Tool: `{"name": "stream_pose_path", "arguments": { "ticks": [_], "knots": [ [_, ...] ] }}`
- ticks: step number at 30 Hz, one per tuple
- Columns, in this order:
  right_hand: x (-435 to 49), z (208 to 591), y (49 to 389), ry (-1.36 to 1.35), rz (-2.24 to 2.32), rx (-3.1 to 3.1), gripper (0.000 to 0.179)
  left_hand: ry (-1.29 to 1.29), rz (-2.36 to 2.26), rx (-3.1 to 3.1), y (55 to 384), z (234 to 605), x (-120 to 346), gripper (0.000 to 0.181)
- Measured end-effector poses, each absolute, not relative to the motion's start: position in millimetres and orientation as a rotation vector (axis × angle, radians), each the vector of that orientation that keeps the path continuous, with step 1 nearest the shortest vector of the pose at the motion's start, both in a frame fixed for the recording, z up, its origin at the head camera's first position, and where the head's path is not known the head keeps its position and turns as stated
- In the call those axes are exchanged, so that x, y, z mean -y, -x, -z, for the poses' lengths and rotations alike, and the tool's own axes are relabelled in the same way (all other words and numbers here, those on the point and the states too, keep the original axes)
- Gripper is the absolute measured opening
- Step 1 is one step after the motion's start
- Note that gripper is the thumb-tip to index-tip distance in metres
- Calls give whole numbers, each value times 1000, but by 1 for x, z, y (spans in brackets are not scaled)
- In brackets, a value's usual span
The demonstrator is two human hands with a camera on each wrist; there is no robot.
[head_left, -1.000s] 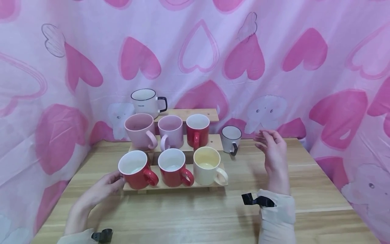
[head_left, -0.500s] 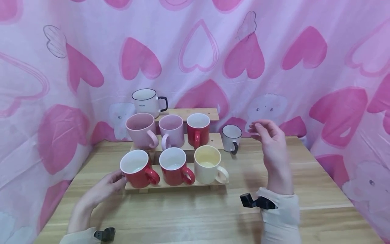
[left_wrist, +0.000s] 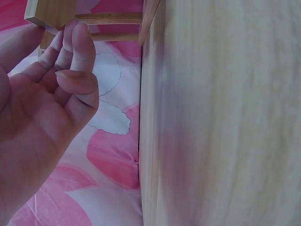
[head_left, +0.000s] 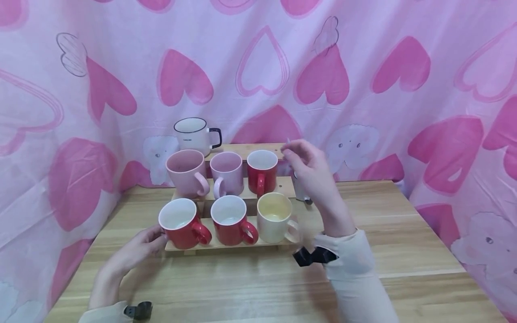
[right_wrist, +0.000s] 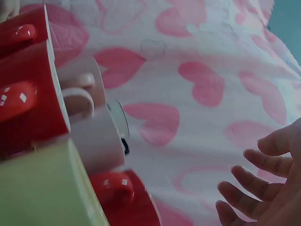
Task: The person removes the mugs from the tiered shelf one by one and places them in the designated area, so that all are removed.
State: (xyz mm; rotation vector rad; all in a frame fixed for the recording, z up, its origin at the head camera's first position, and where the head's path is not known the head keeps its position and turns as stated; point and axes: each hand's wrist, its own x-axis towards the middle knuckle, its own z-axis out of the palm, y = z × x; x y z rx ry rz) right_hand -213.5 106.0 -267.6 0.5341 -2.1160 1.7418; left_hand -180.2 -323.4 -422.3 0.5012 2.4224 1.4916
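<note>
My left hand (head_left: 135, 251) pinches the left end of the bottom board of a three-step wooden rack (head_left: 250, 150). In the left wrist view, thumb and fingers close on the corner of that board (left_wrist: 56, 12). My right hand (head_left: 317, 177) hangs in the air by the rack's upper right end, fingers loosely bent and holding nothing. Behind it a small white mug (head_left: 300, 190) with a black handle is mostly hidden. On the bottom step stand two red mugs (head_left: 229, 226) and a cream mug (head_left: 274, 222). The middle step bears two pink mugs (head_left: 227, 175) and a red mug (head_left: 262, 172).
A white mug (head_left: 191, 134) with a black rim and handle stands at the left of the top step. The rack stands on a wooden table (head_left: 226, 287). A pink cloth (head_left: 262, 58) with hearts hangs behind and at both sides.
My right hand has moved left and up, from right of the small white mug to in front of it, over the rack's right end. My left hand stays on the board.
</note>
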Motion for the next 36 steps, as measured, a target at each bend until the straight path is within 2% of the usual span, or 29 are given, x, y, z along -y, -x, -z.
{"name": "stream_pose_path", "arguments": {
  "ticks": [5,12,15,19,22,27,36],
  "knots": [
    [-76,244,223,-646,-1601,2219,17,-501,-1499,-2412,182,421,324,24],
    [-33,224,263,-687,-1526,2397,18,-557,-1515,-2379,183,421,326,22],
    [-15,216,281,-670,-1796,2380,19,-524,-1510,-2371,183,422,326,23],
    [9,200,301,-498,-2307,2203,16,-490,-1509,-2378,181,423,327,24],
    [24,192,315,-363,-2452,2132,13,-491,-1517,-2394,178,423,328,23],
    [39,196,339,-250,-2304,2306,16,-522,-1544,-2383,177,423,328,22],
    [48,226,368,-150,-1858,2590,30,-546,-1558,-2345,177,422,324,19]
  ]
}}
